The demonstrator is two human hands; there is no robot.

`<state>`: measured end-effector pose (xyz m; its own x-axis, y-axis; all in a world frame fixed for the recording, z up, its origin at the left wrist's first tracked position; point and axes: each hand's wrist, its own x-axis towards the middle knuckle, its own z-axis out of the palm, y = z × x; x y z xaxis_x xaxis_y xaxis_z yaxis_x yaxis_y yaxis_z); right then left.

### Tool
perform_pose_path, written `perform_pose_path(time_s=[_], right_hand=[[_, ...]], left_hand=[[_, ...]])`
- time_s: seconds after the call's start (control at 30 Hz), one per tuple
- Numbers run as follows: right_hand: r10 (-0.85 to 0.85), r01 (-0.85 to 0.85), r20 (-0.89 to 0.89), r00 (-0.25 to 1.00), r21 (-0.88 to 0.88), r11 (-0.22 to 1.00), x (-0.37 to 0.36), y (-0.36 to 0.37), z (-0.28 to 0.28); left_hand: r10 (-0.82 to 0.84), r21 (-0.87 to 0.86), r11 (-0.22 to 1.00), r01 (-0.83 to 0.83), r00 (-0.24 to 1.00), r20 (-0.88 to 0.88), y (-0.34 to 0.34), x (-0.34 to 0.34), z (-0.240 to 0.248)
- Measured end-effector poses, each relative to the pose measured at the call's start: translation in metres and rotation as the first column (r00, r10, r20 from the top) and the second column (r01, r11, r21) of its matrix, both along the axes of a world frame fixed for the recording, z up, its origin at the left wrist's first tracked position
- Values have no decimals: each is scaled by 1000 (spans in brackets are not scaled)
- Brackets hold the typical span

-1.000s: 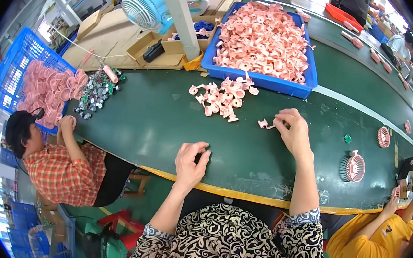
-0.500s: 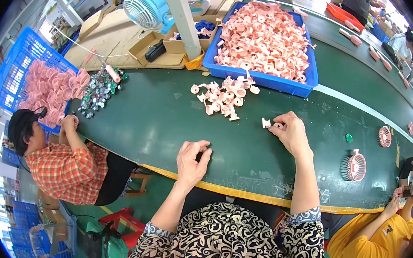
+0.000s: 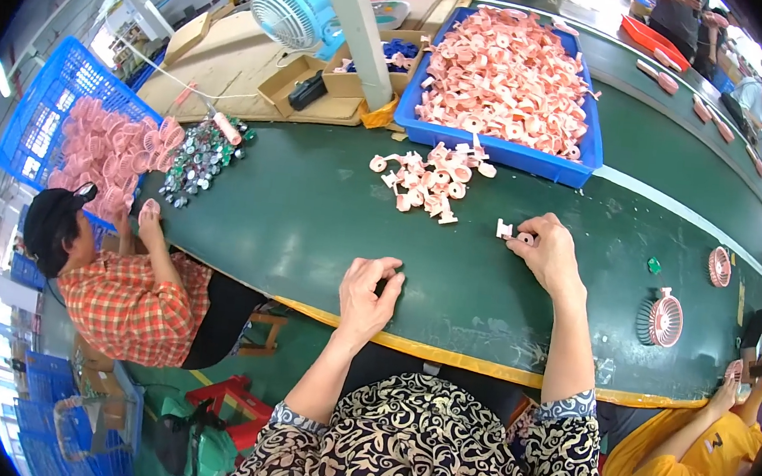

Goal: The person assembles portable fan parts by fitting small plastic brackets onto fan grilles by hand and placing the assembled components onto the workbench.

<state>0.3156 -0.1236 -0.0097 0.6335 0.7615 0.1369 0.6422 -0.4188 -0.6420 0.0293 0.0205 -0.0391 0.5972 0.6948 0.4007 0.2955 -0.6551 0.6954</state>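
In my right hand [image 3: 550, 253] a small pink plastic part [image 3: 504, 230] is pinched between thumb and fingertips, just above the green table. A round end with a hole shows by the fingers, and a flat tab juts out to the left. My left hand [image 3: 370, 299] hovers near the table's front edge, its fingers loosely curled, thumb and forefinger apart, nothing seen in it. Beyond both hands lies a loose heap of similar pink parts [image 3: 438, 181]. Behind that heap stands a blue tray [image 3: 523, 163] piled with more of them.
Pink fan-cage pieces [image 3: 666, 319] and a green bit [image 3: 654, 265] lie to the right. At left, a co-worker in a checked shirt [image 3: 134, 312] sits by a blue basket [image 3: 23, 130] and shiny discs [image 3: 195, 163]. Another in yellow [image 3: 683, 464] sits at right. A post [image 3: 360, 37] rises behind.
The whole view has shifted slightly, so things sit further right. My hands keep nearly the same pose over the table. The left co-worker's hand has come up with a pink piece.
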Motion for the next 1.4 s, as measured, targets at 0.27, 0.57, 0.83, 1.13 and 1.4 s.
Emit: perform_pose_path(time_s=[0.27,0.57,0.83,1.13,1.4], right_hand=[[8,-8,7,1000,24,1000,0,-4,2],[-37,23,118,992,119,993,-6,5,-12],[-107,118,-90,990,129,985,-16,19,-1],[-138,132,41,990,133,982,-2,85,21],[-119,63,257,959,214,975,10,115,-17]], left_hand=[[-16,64,998,13,998,54,0,0,-3],[-16,55,998,12,997,75,-1,-4,-4],[-42,20,999,41,996,81,3,-4,-3],[159,-252,961,-111,971,178,61,-43,8],[676,393,667,-633,736,37,203,-133,2]])
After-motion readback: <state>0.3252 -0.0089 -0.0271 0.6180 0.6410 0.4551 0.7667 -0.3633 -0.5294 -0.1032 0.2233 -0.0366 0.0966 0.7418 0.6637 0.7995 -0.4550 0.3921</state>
